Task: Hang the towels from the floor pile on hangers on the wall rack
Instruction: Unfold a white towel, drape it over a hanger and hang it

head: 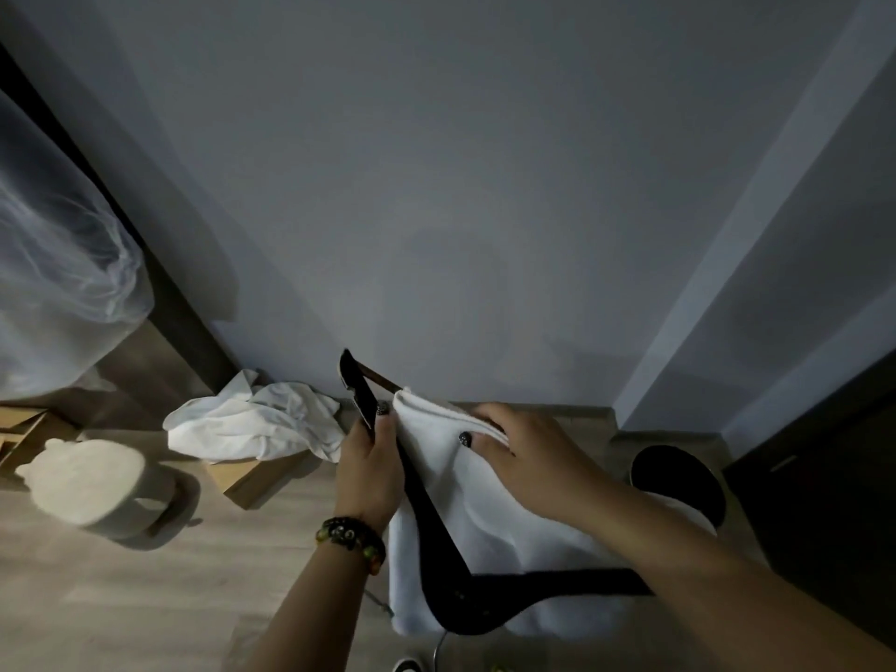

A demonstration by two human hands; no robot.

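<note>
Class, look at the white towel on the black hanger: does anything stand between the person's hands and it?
Nothing visible does. The left hand grips the black hanger near its upper end, and the right hand already rests on the white towel draped over it. The wall rack is out of view.

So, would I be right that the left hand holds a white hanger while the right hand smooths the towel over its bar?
Not quite: the hanger is black, not white, as the head view shows. The rest stands: the left hand holds it near one end, and the right hand lies on the white towel draped over its bar.
</note>
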